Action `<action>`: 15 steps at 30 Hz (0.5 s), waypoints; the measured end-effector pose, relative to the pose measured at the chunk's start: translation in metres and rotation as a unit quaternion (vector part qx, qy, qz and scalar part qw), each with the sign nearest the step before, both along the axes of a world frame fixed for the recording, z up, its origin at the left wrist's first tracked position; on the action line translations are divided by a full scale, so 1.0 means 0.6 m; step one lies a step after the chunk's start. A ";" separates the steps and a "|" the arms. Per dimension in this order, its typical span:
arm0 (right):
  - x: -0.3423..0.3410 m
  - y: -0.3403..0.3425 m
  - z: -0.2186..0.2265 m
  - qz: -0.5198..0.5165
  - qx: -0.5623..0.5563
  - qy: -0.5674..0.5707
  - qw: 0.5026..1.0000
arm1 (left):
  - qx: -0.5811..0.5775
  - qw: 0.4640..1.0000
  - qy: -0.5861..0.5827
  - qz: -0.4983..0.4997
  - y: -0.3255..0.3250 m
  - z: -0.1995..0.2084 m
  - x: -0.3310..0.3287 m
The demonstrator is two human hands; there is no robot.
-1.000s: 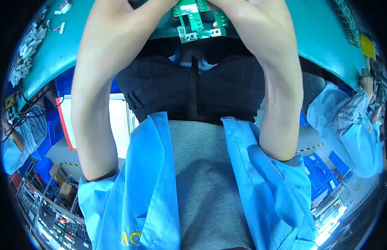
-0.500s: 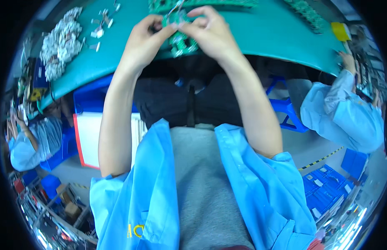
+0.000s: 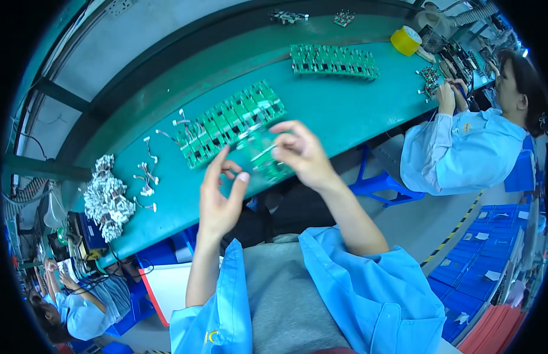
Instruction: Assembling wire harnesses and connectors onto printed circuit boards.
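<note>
A green circuit board (image 3: 259, 154), smeared by motion, is pinched between the thumb and fingers of my right hand (image 3: 303, 154) above the table's near edge. My left hand (image 3: 219, 197) is beside it on the left, thumb and index finger apart, with nothing visible between them. Just beyond both hands lies a slanting panel of joined green boards (image 3: 232, 121), with a few wired connectors at its left end. Several loose short cables with white plugs (image 3: 147, 177) are scattered to the left, next to a heaped pile of white-plugged cables (image 3: 107, 197).
A second panel of green boards (image 3: 334, 62) sits farther back on the green table (image 3: 345, 106). Behind it on the right stands a yellow tape roll (image 3: 406, 41). One co-worker (image 3: 448, 156) sits at right, handling small parts; another person (image 3: 88, 310) is at lower left.
My view has swung up and shows more of the table. Both hands were together on the board; my left hand has since come away from it, while my right keeps it.
</note>
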State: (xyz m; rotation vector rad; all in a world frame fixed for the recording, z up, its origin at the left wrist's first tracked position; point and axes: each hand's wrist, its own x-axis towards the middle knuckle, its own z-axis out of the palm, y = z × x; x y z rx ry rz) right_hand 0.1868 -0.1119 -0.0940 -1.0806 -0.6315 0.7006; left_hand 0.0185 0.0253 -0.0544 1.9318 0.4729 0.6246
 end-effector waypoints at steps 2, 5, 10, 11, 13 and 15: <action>0.051 -0.042 0.008 -0.108 -0.011 0.004 0.994 | 0.008 1.000 -0.014 -0.015 0.009 0.013 0.021; 0.131 -0.104 -0.011 -0.288 -0.040 -0.040 0.956 | 0.047 0.998 -0.019 -0.046 0.034 0.012 0.022; 0.250 -0.189 -0.046 -0.443 -0.122 -0.096 0.883 | 0.068 0.996 -0.041 -0.031 0.084 0.001 0.001; 0.265 -0.197 -0.055 -0.457 -0.127 -0.105 0.874 | 0.081 0.994 -0.070 -0.003 0.096 -0.008 -0.007; 0.261 -0.192 -0.046 -0.471 -0.208 -0.144 0.845 | 0.156 0.978 -0.108 0.087 0.118 -0.030 -0.023; 0.253 -0.188 -0.024 -0.478 -0.359 -0.223 0.770 | 0.205 0.963 -0.075 0.156 0.137 -0.056 -0.052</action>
